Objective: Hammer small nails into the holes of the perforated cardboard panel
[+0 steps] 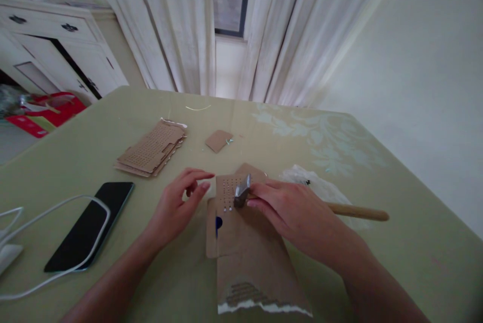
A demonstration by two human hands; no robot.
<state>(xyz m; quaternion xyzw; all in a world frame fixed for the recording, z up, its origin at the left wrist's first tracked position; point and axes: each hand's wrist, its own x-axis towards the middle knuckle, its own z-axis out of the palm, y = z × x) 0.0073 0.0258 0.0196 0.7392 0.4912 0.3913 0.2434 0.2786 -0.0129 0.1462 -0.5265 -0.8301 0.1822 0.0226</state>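
Note:
In the head view my right hand (289,205) is closed round a hammer, gripping it close to the head. The hammer's metal head (242,192) rests on or just over a brown cardboard piece (252,247) with rows of small punched holes and a torn lower edge. Its wooden handle (358,211) sticks out to the right. At the cardboard's left edge is my left hand (183,202), thumb and index finger apart, with nothing visible between them. Another cardboard piece (212,237) shows underneath, partly hidden.
A stack of perforated cardboard (153,149) lies at the back left, near a small cardboard square (219,140). A black phone (90,227) with a white cable (81,197) across it is at left. Clear plastic (324,187) lies at right.

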